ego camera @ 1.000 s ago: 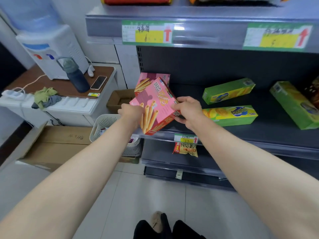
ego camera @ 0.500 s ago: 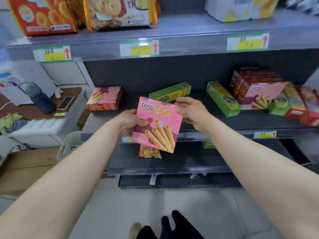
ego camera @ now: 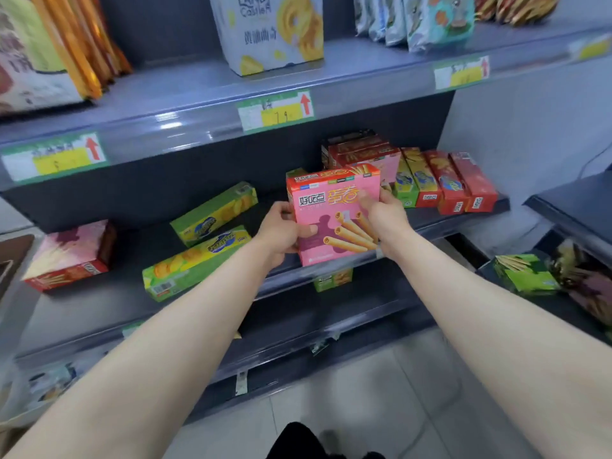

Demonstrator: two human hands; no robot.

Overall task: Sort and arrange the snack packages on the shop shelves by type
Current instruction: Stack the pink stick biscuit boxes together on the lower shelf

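The dark grey metal shelf (ego camera: 99,306) bears a pink-and-red cardboard box (ego camera: 71,256) lying flat at its left end. Near the middle a long green biscuit box (ego camera: 215,213) lies askew, with a second green biscuit box (ego camera: 195,260) in front. A stack of red boxes (ego camera: 361,150) sits far right, just beside a row of upright narrow boxes (ego camera: 440,183).

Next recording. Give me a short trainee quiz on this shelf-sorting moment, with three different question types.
1. True or false: the left hand and the right hand both grip the pink egg-roll box.
2. The long green box at the middle shelf's front edge is: A) lying flat, B) standing upright, C) held in a hand.
3. Fill in: the loose pink box lies at the shelf's ____ end.

Key: 1 true; 2 A; 3 left.
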